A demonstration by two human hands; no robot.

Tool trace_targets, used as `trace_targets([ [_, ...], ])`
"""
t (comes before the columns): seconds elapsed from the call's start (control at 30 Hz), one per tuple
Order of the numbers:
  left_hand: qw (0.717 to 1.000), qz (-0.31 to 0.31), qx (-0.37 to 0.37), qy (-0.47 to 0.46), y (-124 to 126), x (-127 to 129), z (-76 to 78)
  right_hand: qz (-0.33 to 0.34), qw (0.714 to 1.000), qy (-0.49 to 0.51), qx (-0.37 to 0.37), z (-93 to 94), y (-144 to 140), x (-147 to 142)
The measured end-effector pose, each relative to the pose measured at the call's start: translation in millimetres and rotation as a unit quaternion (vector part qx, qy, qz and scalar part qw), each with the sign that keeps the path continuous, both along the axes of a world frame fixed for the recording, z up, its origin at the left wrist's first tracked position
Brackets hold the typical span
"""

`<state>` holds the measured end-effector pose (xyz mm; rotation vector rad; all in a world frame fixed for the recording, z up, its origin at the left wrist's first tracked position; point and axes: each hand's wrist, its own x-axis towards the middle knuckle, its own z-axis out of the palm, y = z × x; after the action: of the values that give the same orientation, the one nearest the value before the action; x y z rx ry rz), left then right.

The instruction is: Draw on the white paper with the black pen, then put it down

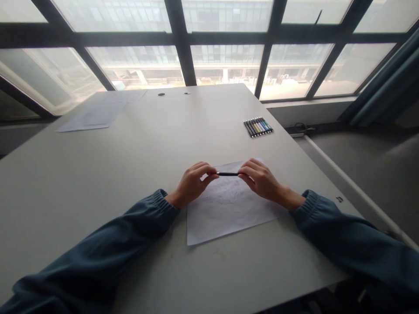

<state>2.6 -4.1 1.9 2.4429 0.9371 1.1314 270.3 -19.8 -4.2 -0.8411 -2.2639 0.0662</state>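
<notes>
A slim black pen (228, 174) lies level between my two hands, above a white sheet of paper (225, 220). My left hand (195, 181) pinches its left end between thumb and fingers. At the other end, my right hand (260, 178) grips it the same way, so only the pen's middle shows. Faint dark marks (225, 194) cover the upper part of the sheet. Whether the pen is capped is hidden by my fingers.
A row of several dark markers (258, 127) with coloured bands lies near the table's right edge. More paper sheets (94, 114) rest at the far left of the white table (157, 144). A small black item (339, 199) sits by the right edge. Windows stand behind.
</notes>
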Motion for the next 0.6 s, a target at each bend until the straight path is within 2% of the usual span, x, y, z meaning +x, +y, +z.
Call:
trace_targets([
  [0.27, 1.000, 0.002, -0.013, -0.005, 0.2, -0.5, -4.3, 0.007, 1.000, 0.010, -0.007, 1.4, -1.3, -1.2],
  [0.37, 0.999, 0.019, -0.032, 0.015, 0.7, -2.1, -4.5, 0.007, 1.000, 0.009, -0.003, 2.2, -1.7, -1.3],
  [0.6, 0.996, 0.015, -0.059, 0.058, 1.4, -2.6, -4.2, 0.005, 1.000, 0.002, -0.006, 0.6, -0.9, -0.1],
])
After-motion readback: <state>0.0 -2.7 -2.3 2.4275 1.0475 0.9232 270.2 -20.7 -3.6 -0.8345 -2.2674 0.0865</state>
